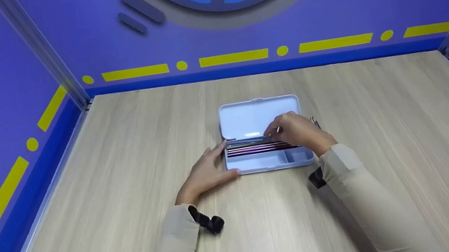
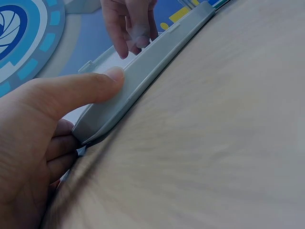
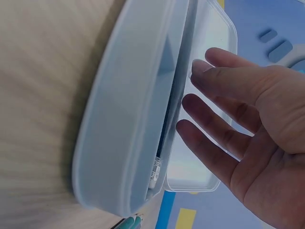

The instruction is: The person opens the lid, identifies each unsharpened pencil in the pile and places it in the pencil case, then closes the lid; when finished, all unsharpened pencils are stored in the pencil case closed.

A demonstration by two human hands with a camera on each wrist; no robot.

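A white pencil case (image 1: pixel 259 168) lies on the table with its lid (image 1: pixel 259 115) raised at the back. Several coloured pencils (image 1: pixel 256 149) lie side by side in its long compartment, and smaller compartments run along the front. My left hand (image 1: pixel 207 173) holds the case's left end, the thumb on the front wall and the other fingers round the corner. Above the back right of the case is my right hand (image 1: pixel 296 129). In the right wrist view its fingers (image 3: pixel 209 148) are loosely bent in front of the lid, and I see nothing between them.
More pencils (image 1: pixel 314 121) lie on the table just right of the case, partly hidden behind the right hand; their teal ends (image 3: pixel 127 223) show in the right wrist view. Blue-purple panels (image 1: pixel 236 36) stand at the back and sides of the wooden table (image 1: pixel 137 127).
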